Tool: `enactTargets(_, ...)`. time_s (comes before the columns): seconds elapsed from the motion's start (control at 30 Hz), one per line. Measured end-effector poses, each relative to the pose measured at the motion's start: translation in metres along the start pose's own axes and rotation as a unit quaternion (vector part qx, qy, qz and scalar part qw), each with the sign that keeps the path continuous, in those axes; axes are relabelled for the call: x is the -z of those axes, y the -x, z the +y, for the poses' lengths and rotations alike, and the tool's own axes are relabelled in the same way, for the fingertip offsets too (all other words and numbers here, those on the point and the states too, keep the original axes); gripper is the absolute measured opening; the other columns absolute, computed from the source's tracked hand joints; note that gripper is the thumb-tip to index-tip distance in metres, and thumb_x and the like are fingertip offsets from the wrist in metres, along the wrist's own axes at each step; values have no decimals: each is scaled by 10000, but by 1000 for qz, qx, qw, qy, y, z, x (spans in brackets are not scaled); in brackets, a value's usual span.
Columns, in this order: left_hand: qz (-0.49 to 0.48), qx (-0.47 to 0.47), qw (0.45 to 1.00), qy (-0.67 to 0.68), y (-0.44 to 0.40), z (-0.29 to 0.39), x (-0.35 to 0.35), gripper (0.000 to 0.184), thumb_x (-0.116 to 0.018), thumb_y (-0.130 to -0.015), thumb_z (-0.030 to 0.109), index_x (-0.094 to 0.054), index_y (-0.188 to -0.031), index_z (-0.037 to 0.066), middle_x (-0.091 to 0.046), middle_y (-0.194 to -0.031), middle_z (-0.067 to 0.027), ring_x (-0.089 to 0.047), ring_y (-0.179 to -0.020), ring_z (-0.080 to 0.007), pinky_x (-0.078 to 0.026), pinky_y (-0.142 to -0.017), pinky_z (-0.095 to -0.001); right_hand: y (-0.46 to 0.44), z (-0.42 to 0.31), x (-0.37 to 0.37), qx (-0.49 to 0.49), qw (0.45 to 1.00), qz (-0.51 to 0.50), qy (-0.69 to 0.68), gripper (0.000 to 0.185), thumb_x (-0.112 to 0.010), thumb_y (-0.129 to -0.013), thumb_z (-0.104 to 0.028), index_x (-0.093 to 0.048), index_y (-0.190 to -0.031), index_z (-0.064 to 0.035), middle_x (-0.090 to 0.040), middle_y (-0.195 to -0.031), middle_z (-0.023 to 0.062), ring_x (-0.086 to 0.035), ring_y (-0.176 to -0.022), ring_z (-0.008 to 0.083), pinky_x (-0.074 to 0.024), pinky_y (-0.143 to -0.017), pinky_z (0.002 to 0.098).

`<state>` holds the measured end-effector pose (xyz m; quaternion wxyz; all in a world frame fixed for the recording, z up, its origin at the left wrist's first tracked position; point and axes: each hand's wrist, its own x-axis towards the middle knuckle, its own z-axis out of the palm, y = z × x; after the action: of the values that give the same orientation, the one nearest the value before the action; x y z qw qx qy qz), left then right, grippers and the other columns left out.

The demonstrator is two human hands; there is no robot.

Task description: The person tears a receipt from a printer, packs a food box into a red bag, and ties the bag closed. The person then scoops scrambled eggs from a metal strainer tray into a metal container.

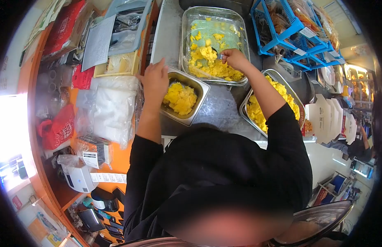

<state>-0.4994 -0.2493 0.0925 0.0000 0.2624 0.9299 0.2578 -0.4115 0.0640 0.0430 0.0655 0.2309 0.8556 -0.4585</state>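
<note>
My right hand (pixel 235 59) is closed in a pinch over a large clear tray (pixel 185 39). It grips a small spoon-like utensil, mostly hidden by the fingers and the food. Crumbly yellow food (pixel 207 54) lies heaped toward the tray's near side, with scattered bits farther back. My left hand (pixel 155 78) is by the left rim of a square steel pan (pixel 202 96), its fingers stretched out and holding nothing I can see. More yellow mash (pixel 180 99) sits inside that pan. Below my right forearm stands another clear container (pixel 245 112) filled with yellow food.
Blue plastic baskets (pixel 277 31) with packaged goods stand at the right back. White cardboard boxes (pixel 322 117) are at the right. Along the left, an orange shelf holds clear plastic bags (pixel 113 107), a red bag (pixel 61 127) and a label printer (pixel 80 177). Dark metal worktop (pixel 219 107) shows between the containers.
</note>
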Motion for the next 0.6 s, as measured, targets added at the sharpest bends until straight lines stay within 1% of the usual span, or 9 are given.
enactTargets(0.13, 24, 53, 996, 61, 11, -18, 10, 334, -502, -927, 252, -584, -1232, 141, -609, -1173, -124, -492, -1191, -346, -52, -998, -744, 31, -22, 7, 32, 999, -6, 17, 266, -584, -858, -128, -648, -1095, -28, -696, -842, 87, -642, -748, 186, -488, -686, 317)
enactTargets(0.23, 36, 63, 992, 98, 14, -15, 18, 331, -507, -924, 242, -588, -1227, 137, -604, -1173, -139, -495, -1190, -339, -45, -1006, -736, 89, -74, -10, 123, 990, -10, 67, 247, -590, -855, -144, -659, -1074, -54, -697, -891, 106, -661, -801, 247, -506, -722, 359)
enactTargets(0.27, 45, 59, 992, 99, 14, -14, 18, 330, -508, -924, 241, -590, -1225, 135, -603, -1172, -139, -496, -1189, -336, -46, -1009, -732, 108, -92, -18, 168, 980, -13, 107, 233, -596, -844, -152, -672, -1049, -71, -689, -937, 112, -651, -833, 299, -513, -751, 391)
enactTargets(0.3, 54, 55, 992, 99, 15, -13, 17, 329, -508, -923, 240, -591, -1223, 134, -603, -1172, -140, -497, -1188, -334, -47, -1013, -728, 109, -73, -39, 307, 939, 15, 156, 252, -596, -819, -137, -660, -1055, -77, -676, -931, 108, -639, -828, 315, -513, -730, 400)
enactTargets(0.33, 51, 53, 993, 93, 15, -12, 15, 328, -508, -924, 240, -591, -1223, 134, -601, -1174, -141, -496, -1190, -333, -47, -1015, -726, 121, -82, -45, 359, 896, -32, 260, 269, -579, -800, -114, -634, -1059, -72, -636, -918, 113, -631, -819, 318, -509, -709, 413)
enactTargets(0.4, 48, 46, 994, 82, 13, -11, 13, 326, -506, -926, 239, -592, -1223, 136, -599, -1179, -144, -493, -1195, -331, -47, -1018, -723, 130, -71, -68, 461, 840, 37, 284, 269, -552, -794, -90, -609, -1055, -58, -598, -895, 123, -623, -809, 321, -507, -690, 413)
enactTargets(0.5, 36, 18, 997, 61, 18, -9, 9, 331, -505, -924, 247, -589, -1226, 139, -591, -1206, -116, -485, -1199, -355, -49, -1009, -734, 122, -77, -57, 406, 888, 38, 213, 261, -530, -802, -63, -610, -1050, -42, -611, -903, 137, -625, -799, 321, -510, -699, 408)
enactTargets(0.57, 17, -16, 999, 30, 24, 0, 4, 334, -496, -925, 267, -595, -1218, 143, -577, -1242, -71, -459, -1223, -361, -48, -1007, -739, 92, -70, -42, 324, 901, 143, 250, 258, -520, -799, -43, -619, -1037, -31, -619, -904, 157, -635, -792, 318, -517, -697, 412)
enactTargets(0.6, 8, -35, 999, 14, 25, 6, 1, 335, -491, -925, 277, -598, -1214, 144, -570, -1260, -48, -447, -1236, -364, -48, -1006, -741, 74, -70, -33, 274, 901, 159, 297, 250, -517, -801, -37, -625, -1027, -24, -626, -899, 168, -641, -793, 323, -523, -699, 419)
